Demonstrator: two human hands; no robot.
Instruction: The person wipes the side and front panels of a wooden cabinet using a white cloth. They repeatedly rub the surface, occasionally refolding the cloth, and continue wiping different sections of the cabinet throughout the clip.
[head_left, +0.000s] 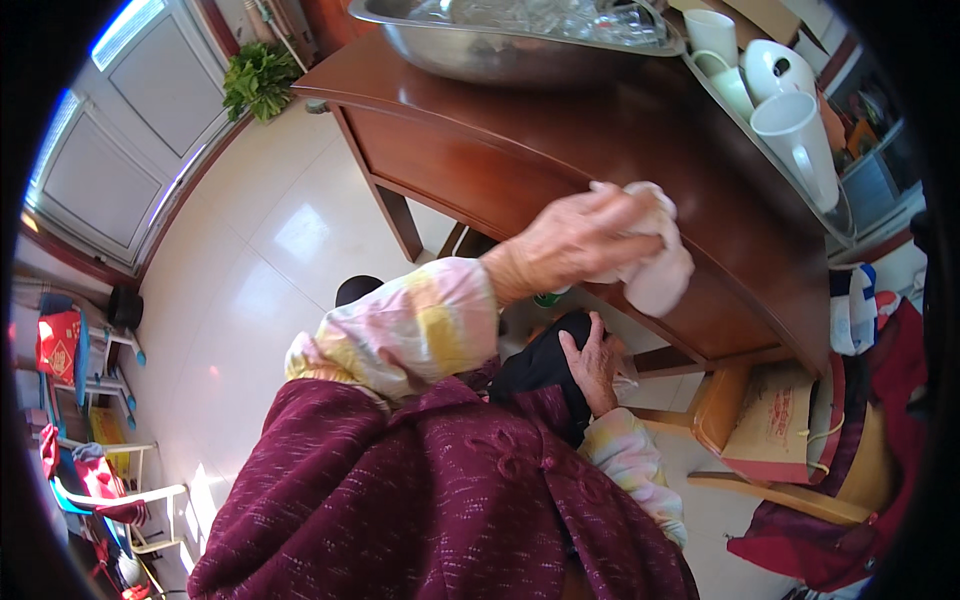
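Note:
My left hand is raised in front of the table's near edge, its fingers closed around a crumpled white cloth. The hand is slightly blurred, and the lower end of the cloth hangs below the fingers. My right hand rests on my dark-trousered leg, thumb spread from the fingers and holding nothing. Ahead of both hands stands a reddish-brown wooden table. On its far side is a steel basin heaped with clear glassware.
A tray with several white mugs is at the table's right end. A wooden chair holds a paper bag at right. Pale floor tiles and a potted plant lie left; chairs with bags stand beyond.

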